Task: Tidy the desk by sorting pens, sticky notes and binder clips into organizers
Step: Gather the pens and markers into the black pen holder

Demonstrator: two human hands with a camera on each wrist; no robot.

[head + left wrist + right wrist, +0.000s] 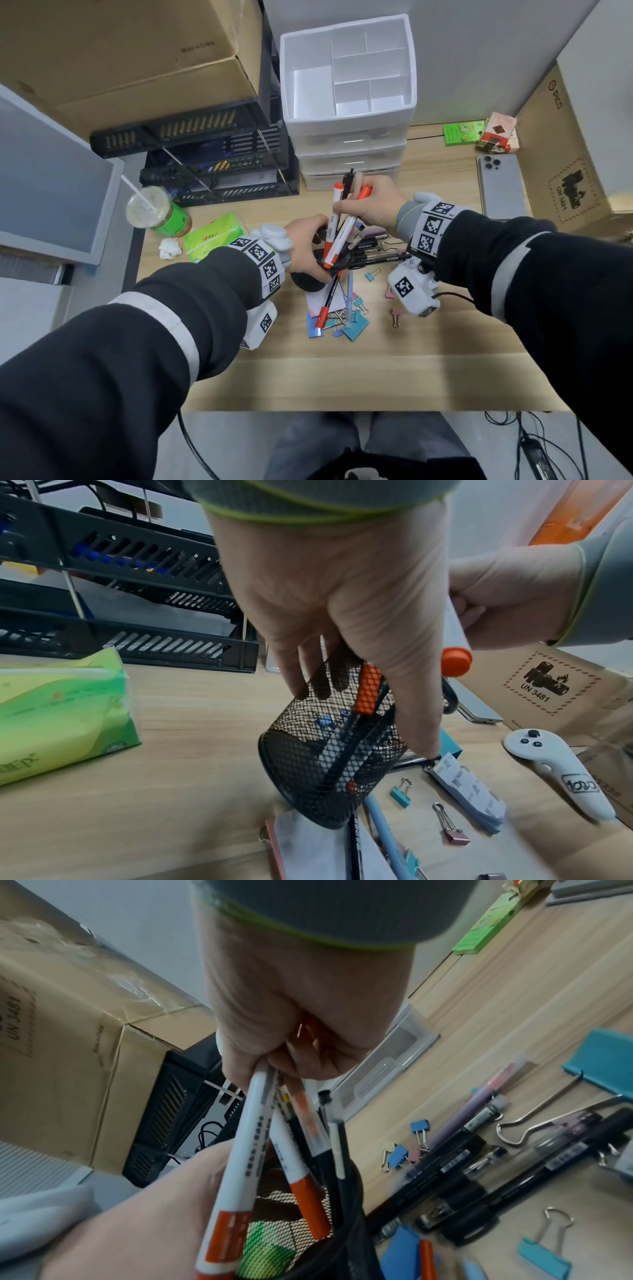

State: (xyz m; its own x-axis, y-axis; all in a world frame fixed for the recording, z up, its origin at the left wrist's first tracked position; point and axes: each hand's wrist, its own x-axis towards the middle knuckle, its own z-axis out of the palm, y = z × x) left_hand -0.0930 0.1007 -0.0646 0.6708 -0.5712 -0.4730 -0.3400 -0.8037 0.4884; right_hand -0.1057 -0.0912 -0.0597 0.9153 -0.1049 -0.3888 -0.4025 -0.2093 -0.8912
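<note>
My left hand (303,240) grips a black mesh pen cup (310,282), held tilted just above the desk; the left wrist view shows my fingers (335,601) wrapped round the cup (308,764). My right hand (375,205) holds a bundle of pens (337,222), white markers with orange caps and black pens, with their lower ends inside the cup. In the right wrist view the bundle (246,1137) hangs from my fist (291,1031). Loose black pens (376,255), coloured binder clips (354,322) and paper notes (317,301) lie on the desk below.
A white drawer organizer (287,68) with open top compartments stands at the back. Black letter trays (205,164) sit to its left. An iced drink (150,209), a green tissue pack (212,236) and a phone (501,185) lie around. Cardboard boxes flank both sides.
</note>
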